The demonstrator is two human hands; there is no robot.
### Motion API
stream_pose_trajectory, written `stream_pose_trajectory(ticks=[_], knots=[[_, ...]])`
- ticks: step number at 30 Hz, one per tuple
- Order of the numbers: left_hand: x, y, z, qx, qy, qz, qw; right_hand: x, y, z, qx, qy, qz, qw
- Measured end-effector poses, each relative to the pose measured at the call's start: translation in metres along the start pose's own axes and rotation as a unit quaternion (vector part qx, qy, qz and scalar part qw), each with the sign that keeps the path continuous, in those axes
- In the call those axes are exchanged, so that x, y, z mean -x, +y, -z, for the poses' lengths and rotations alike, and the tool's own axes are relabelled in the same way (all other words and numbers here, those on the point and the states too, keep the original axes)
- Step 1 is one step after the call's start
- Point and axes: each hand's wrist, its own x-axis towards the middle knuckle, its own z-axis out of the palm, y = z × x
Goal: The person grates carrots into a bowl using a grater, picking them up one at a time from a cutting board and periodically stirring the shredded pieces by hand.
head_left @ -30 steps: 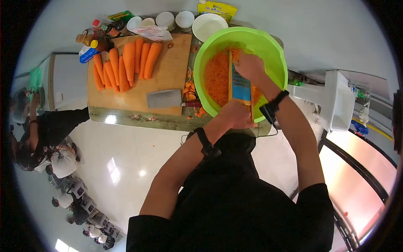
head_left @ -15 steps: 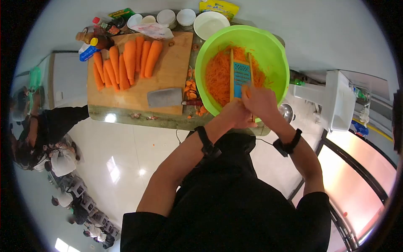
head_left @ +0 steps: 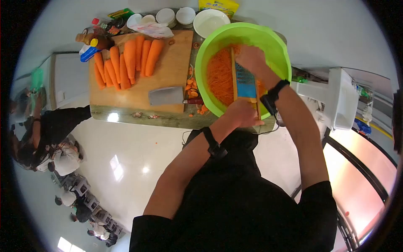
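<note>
My left hand [head_left: 241,112] is wrapped round the near end of a grater [head_left: 246,84], which has a wooden frame and a blue plate. The grater lies tilted inside a large green basin [head_left: 277,54]. Near the grater's far end, my right hand [head_left: 251,59] is closed and pressed down over the plate; whatever it holds is hidden beneath the fingers. Orange carrot shreds [head_left: 219,75] are heaped in the basin, mostly left of the grater.
Left of the basin, a cutting board [head_left: 172,54] bears several peeled carrots [head_left: 130,56] and a cleaver [head_left: 166,95]. Carrot scraps [head_left: 192,88] lie between board and basin. A white bowl [head_left: 211,23], bottles [head_left: 100,43] and small tubs [head_left: 185,16] line the back. Other people [head_left: 46,126] are at the far left.
My right hand has moved away from me along the grater, from its near part to its far end. My left hand stays on the near end.
</note>
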Motion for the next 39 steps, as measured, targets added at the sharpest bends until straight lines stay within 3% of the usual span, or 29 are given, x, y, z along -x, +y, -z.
stream_pose_trajectory(ticks=[2, 4, 6, 8, 9, 11, 16, 21, 23, 27, 30, 33, 36, 38, 39], knots=[[-0.002, -0.003, -0.012, -0.026, -0.003, -0.013, 1.0, 0.029, -0.009, 0.008, -0.01, -0.019, 0.053, 0.998], [0.003, 0.0, 0.001, -0.006, -0.007, -0.01, 1.0, 0.063, -0.016, 0.013, -0.036, -0.017, 0.042, 0.998], [0.003, -0.001, 0.001, 0.012, -0.014, -0.01, 1.0, 0.094, -0.025, 0.039, -0.036, -0.093, -0.017, 0.995], [-0.002, -0.006, -0.018, 0.032, 0.088, -0.035, 0.995, 0.124, -0.021, 0.05, -0.046, -0.09, -0.003, 0.995], [-0.003, -0.008, -0.026, 0.031, 0.087, -0.038, 0.995, 0.136, -0.019, 0.055, -0.056, -0.087, 0.012, 0.995], [-0.004, -0.011, -0.037, -0.034, 0.292, -0.093, 0.951, 0.153, -0.022, 0.066, -0.057, -0.093, 0.011, 0.994], [-0.001, -0.006, -0.022, -0.002, 0.151, -0.061, 0.987, 0.142, -0.02, 0.047, -0.053, -0.069, 0.029, 0.996], [0.002, 0.0, -0.01, -0.019, 0.012, -0.039, 0.999, 0.083, -0.015, 0.024, -0.002, -0.057, 0.005, 0.998], [0.002, 0.002, -0.004, -0.02, -0.029, -0.005, 0.999, 0.052, -0.005, 0.009, -0.012, -0.021, 0.054, 0.998], [0.002, -0.004, -0.009, -0.01, 0.017, -0.01, 1.0, -0.004, -0.004, -0.01, 0.012, 0.08, 0.046, 0.996], [0.002, 0.001, -0.015, -0.035, 0.039, -0.029, 0.998, -0.005, 0.0, -0.007, 0.023, -0.002, 0.065, 0.998], [0.001, 0.001, 0.008, 0.008, -0.003, -0.019, 1.0, 0.023, -0.008, 0.015, 0.01, 0.008, 0.057, 0.998], [0.004, 0.004, 0.006, 0.015, -0.054, 0.006, 0.998, 0.075, -0.017, 0.033, -0.02, -0.092, 0.015, 0.995], [0.0, -0.004, -0.017, -0.019, 0.082, -0.036, 0.996, 0.11, -0.018, 0.044, -0.025, -0.09, 0.014, 0.996], [-0.003, -0.006, -0.026, -0.019, 0.084, -0.039, 0.996, 0.13, -0.017, 0.049, -0.045, -0.064, 0.029, 0.997]])
